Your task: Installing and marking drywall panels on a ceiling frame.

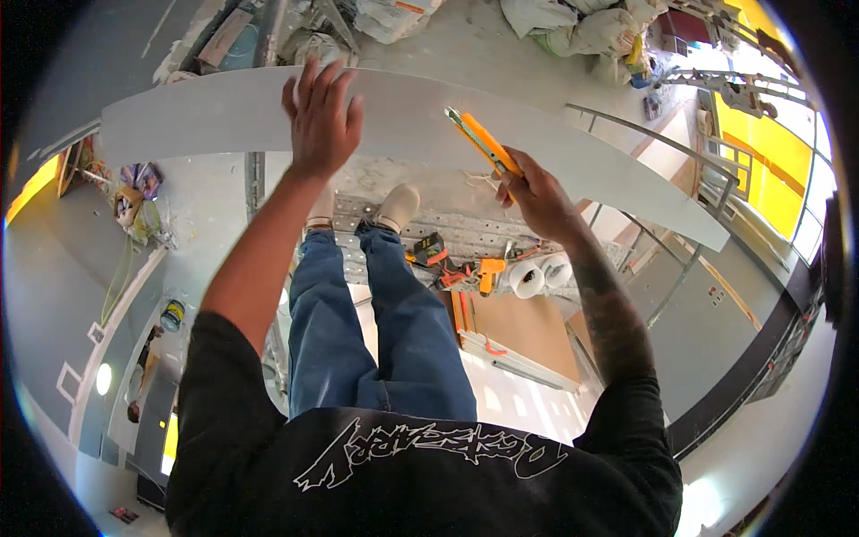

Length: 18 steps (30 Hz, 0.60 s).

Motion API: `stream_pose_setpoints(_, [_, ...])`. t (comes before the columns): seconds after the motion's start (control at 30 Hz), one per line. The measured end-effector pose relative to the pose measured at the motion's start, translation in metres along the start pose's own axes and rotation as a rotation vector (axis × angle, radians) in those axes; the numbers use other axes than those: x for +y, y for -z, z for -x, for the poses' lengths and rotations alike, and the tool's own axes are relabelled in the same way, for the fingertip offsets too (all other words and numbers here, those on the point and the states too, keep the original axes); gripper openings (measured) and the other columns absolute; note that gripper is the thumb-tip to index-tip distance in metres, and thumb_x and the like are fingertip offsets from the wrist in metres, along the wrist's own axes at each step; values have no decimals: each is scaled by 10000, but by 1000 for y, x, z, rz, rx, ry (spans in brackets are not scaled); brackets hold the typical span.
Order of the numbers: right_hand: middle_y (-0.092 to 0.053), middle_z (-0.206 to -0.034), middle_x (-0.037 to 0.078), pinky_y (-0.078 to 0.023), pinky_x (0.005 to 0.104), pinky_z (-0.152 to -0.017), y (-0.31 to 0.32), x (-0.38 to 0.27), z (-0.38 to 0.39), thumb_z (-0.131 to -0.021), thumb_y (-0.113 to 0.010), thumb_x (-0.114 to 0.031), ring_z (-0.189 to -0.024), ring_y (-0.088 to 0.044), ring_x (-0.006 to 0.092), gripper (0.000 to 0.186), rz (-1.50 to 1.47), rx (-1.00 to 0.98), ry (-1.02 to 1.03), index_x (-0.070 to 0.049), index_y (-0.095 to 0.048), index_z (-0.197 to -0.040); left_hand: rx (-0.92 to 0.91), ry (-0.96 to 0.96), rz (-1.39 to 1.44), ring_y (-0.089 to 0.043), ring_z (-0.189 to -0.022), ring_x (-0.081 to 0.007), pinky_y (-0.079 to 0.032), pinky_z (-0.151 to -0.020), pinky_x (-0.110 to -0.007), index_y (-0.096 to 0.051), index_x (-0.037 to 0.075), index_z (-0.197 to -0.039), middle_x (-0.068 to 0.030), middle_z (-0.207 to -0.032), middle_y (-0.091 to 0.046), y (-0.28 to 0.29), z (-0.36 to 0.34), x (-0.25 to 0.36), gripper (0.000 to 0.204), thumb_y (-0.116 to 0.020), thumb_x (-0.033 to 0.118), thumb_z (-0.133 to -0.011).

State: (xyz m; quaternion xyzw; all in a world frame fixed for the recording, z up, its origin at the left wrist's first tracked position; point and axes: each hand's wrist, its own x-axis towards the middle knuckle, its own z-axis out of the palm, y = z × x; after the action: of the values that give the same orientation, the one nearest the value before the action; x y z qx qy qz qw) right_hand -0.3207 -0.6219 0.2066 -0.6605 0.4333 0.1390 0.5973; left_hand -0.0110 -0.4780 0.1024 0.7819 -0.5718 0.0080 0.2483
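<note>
Two bare hands were raised over a long, pale grey board (403, 116) that stretched across the view from the left side to the lower right, its outline bent by the lens. The left hand (324, 134) had its fingers spread wide and held nothing; it lay over the left part of the board with its fingertips at the far edge, though whether the palm pressed on the surface I could not tell. The right hand (535, 190) was closed around a yellow-orange utility knife (483, 143), whose metal tip pointed up and to the left, above the middle of the board; I could not tell whether the tip touched it. Below the board, the person's legs in blue jeans (407, 322) led down to light-coloured shoes (399, 208) on a perforated metal platform (447, 220). On that platform, right of the shoes, lay a red and black power tool (455, 272), a yellow tool (489, 274) just beside it, and two white cylindrical containers (526, 279) next to that. Lower down stood a large brown panel (523, 331). Past the far edge of the board, white bags (394, 18) sat on the dusty floor (465, 54), and to the right ran a metal railing (646, 136).
</note>
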Motion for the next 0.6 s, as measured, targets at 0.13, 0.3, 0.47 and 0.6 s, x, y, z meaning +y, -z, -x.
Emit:
stream_pose_setpoints(0.13, [-656, -944, 151, -554, 376, -754, 9, 0, -8, -1059, -479, -127, -803, -672, 233, 342, 162, 104, 118, -10, -447, -1378, -136, -98, -47, -615, -1142, -259, -322, -1073, -523, -651, 86, -1130, -74, -1075, -687, -52, -39, -15, 298, -627, 340, -976])
stream_pose_setpoints(0.3, [-693, -1001, 203, -555, 421, -753, 19, 3, -28, -1014, -580, -127, -863, -709, 366, 297, 377, 290, 254, -34, -505, -1286, -209, -114, -74, -676, -849, -255, -443, -890, -477, -706, 88, -822, -76, -806, -699, -72, -47, -13, 437, -575, 475, -978])
stream_pose_setpoints(0.47, [-712, -1065, 175, -593, 405, -726, 24, 14, -36, -931, -681, -145, -889, -727, 330, 345, 594, 359, 325, -79, -585, -1256, -188, -118, -50, -673, -680, -322, -519, -648, -466, -643, 87, -691, -107, -706, -655, -84, -55, -8, 529, -567, 529, -973])
stream_pose_setpoints(0.6, [-697, -993, 126, -573, 448, -693, 12, 20, -53, -948, -661, -175, -825, -709, 330, 295, 679, 283, 401, -78, -586, -1216, -280, -106, -94, -664, -681, -349, -522, -623, -471, -620, 81, -694, -138, -721, -642, -68, -49, -26, 537, -544, 513, -1004])
